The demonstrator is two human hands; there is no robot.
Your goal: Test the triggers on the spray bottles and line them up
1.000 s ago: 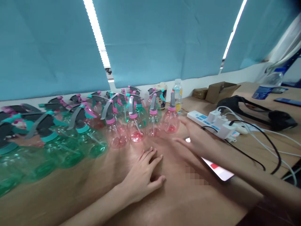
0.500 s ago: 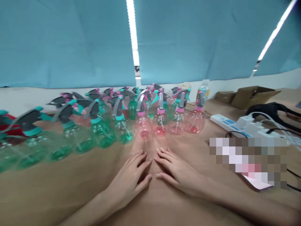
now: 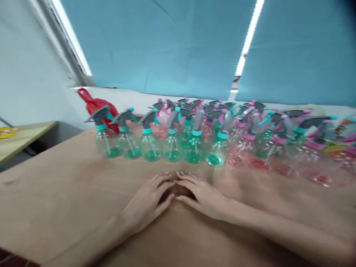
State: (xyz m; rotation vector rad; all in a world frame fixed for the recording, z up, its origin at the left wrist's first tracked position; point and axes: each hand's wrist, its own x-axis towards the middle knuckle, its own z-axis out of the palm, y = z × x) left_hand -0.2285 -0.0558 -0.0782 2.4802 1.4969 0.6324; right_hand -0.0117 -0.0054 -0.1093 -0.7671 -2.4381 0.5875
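Observation:
My left hand (image 3: 151,198) rests on the brown tabletop (image 3: 63,196), palm down, fingers loosely stretched and holding nothing. Opposite it lies my right hand (image 3: 201,196), also flat and without anything in it; the two sets of fingertips nearly meet. Beyond the hands stands a row of clear spray bottles. The nearest is a green spray bottle (image 3: 194,146) with a turquoise collar and grey trigger head. To the right the row goes on with pink spray bottles, among them one pink spray bottle (image 3: 243,148) with a pink collar. Neither hand touches a bottle.
More spray bottles crowd behind the front row, partly hidden. A red plastic bag (image 3: 101,107) sits behind the row's left end. At far left is a wooden surface (image 3: 26,137) with a yellow object (image 3: 7,132). A blue curtain (image 3: 167,48) hangs behind.
The view has swung left: the bottles appear further right, and the red bag and left table edge show, while the power strip has left view. My hands are closer together.

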